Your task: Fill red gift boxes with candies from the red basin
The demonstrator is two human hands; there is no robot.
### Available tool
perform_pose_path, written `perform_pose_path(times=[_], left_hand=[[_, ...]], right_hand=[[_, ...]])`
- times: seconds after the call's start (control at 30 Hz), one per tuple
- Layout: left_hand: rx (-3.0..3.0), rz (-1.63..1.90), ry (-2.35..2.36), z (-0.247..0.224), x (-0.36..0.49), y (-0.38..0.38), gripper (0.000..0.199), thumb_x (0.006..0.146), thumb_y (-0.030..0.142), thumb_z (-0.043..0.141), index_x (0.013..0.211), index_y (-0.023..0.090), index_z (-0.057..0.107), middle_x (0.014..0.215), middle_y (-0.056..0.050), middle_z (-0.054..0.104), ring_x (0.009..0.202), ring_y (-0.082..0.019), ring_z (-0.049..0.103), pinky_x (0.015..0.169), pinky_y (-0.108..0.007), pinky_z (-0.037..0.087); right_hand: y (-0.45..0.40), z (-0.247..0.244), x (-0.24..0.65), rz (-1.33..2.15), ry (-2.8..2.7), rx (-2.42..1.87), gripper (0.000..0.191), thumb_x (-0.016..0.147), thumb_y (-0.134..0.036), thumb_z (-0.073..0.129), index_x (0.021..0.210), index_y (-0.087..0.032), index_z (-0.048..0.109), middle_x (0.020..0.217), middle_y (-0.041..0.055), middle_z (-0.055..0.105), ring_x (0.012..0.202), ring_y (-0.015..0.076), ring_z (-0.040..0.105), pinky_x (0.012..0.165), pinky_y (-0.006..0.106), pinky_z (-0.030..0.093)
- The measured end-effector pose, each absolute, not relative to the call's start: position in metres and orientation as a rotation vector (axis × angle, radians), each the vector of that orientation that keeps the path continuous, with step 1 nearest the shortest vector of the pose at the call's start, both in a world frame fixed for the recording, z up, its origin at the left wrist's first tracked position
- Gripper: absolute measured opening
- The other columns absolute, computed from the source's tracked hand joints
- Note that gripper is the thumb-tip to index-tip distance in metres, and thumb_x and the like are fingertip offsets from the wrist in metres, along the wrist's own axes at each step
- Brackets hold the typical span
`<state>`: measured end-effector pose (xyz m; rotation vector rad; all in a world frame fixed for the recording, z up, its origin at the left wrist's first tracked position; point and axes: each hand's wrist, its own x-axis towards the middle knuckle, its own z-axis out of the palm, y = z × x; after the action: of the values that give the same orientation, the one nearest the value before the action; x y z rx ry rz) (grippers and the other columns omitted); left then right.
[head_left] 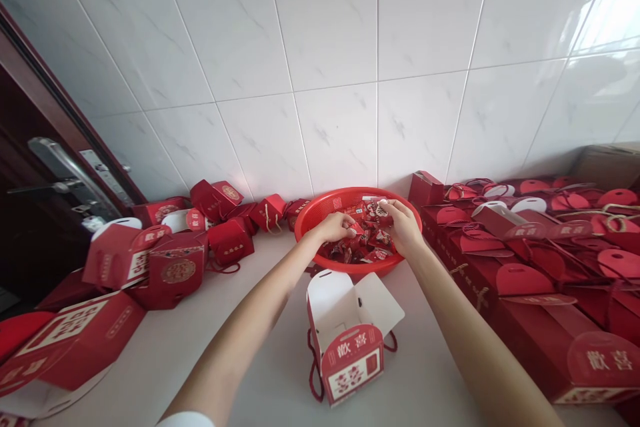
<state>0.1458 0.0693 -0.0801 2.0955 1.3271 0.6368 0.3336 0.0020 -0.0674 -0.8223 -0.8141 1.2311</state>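
Note:
A red plastic basket [303, 230] against the wall holds many small red wrapped candies [367, 237]. Both hands reach into it. At its left side, my left hand [336, 227] is closed, with a red wrapped candy [357, 229] pinched at its fingertips. My right hand [403, 221], over the right part of the basket, has thumb and fingers closed on another red wrapper [376, 211]. In front of the basket, between my forearms, stands a red gift box [350, 363] with its flaps up, white inside and red cord handles at its sides.
Closed red gift boxes [231, 240] lie along the wall to the left, with opened ones [70, 340] nearer. Rows of red boxes [530, 280] with cords fill the right side of the white table [270, 367]. A door handle [65, 160] is at far left.

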Motion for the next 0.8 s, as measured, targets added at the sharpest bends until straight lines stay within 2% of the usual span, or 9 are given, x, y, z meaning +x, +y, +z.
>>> perform_pose_path(times=[0.1, 0.23, 0.3, 0.53, 0.8], left_hand=[[2.082, 0.824, 1.288, -0.08, 0.146, 0.071, 0.017, 0.065, 0.022, 0.076, 0.082, 0.021, 0.075, 0.078, -0.002, 0.073, 0.073, -0.02, 0.066, 0.072, -0.031, 0.052], [1.946, 1.125, 1.044, -0.075, 0.151, 0.069, 0.03, 0.073, 0.025, 0.075, 0.103, 0.018, 0.073, 0.111, -0.01, 0.074, 0.103, -0.023, 0.068, 0.091, -0.036, 0.053], [1.906, 1.171, 0.965, -0.073, 0.153, 0.068, 0.036, 0.075, 0.023, 0.075, 0.11, 0.018, 0.071, 0.12, -0.011, 0.072, 0.107, -0.023, 0.067, 0.095, -0.037, 0.052], [1.876, 1.172, 0.857, -0.069, 0.154, 0.063, 0.043, 0.074, 0.022, 0.078, 0.117, 0.019, 0.07, 0.127, -0.01, 0.069, 0.11, -0.022, 0.066, 0.097, -0.038, 0.053], [1.856, 1.085, 0.798, -0.067, 0.156, 0.057, 0.049, 0.071, 0.028, 0.081, 0.117, 0.018, 0.069, 0.122, -0.012, 0.071, 0.109, -0.026, 0.068, 0.097, -0.044, 0.052]], right_hand=[[0.002, -0.068, 0.334, 1.208, -0.829, -0.84, 0.035, 0.054, -0.044, 0.082, 0.068, -0.023, 0.057, 0.066, -0.0031, 0.06, 0.059, 0.0138, 0.054, 0.053, 0.027, 0.048], [0.002, -0.067, 0.333, 1.22, -0.806, -0.839, 0.034, 0.053, -0.041, 0.084, 0.065, -0.022, 0.058, 0.067, -0.0028, 0.061, 0.061, 0.0139, 0.055, 0.054, 0.027, 0.051], [0.002, -0.067, 0.333, 1.214, -0.794, -0.851, 0.033, 0.053, -0.04, 0.084, 0.065, -0.022, 0.058, 0.067, -0.0033, 0.061, 0.061, 0.0137, 0.056, 0.055, 0.028, 0.051], [0.003, -0.069, 0.332, 1.186, -0.833, -0.872, 0.032, 0.056, -0.04, 0.083, 0.069, -0.022, 0.06, 0.068, -0.0022, 0.064, 0.063, 0.0146, 0.059, 0.055, 0.027, 0.049], [0.005, -0.071, 0.333, 1.219, -0.841, -0.847, 0.032, 0.058, -0.039, 0.085, 0.068, -0.023, 0.06, 0.07, -0.0018, 0.064, 0.065, 0.0162, 0.061, 0.056, 0.03, 0.054]])
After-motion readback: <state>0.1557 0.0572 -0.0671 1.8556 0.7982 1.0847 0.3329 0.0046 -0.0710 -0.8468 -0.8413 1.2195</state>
